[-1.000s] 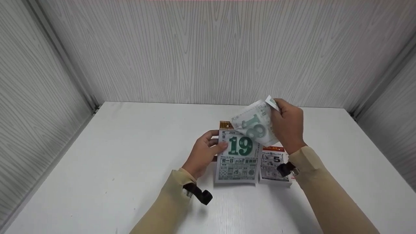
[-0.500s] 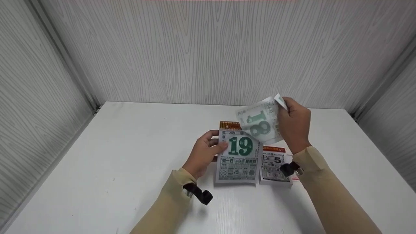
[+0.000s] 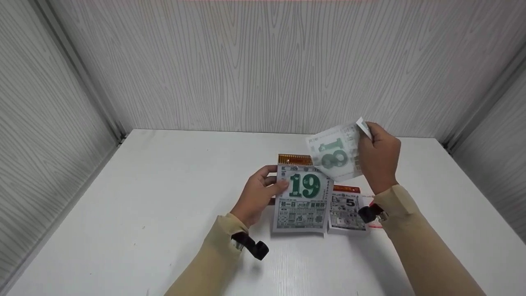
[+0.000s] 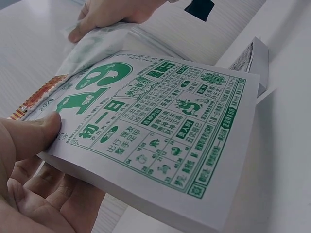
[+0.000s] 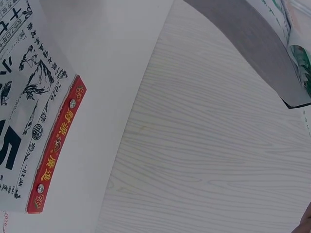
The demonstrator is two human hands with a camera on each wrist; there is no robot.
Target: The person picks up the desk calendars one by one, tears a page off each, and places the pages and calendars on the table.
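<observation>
The left wrist view is showing the left hand's point(image 4: 29, 160) thumb pressing the green tear-off calendar point(image 3: 302, 197), fingers curling under its left edge; the head view alone is showing its 19. The right hand point(image 3: 379, 158) is pinching the torn 18 sheet point(image 3: 335, 154), thin and curling, above the table's point(image 3: 164, 197) far right. A smaller red-topped calendar point(image 3: 347, 207) showing 5 is lying just right, partly hidden by the right wrist.
</observation>
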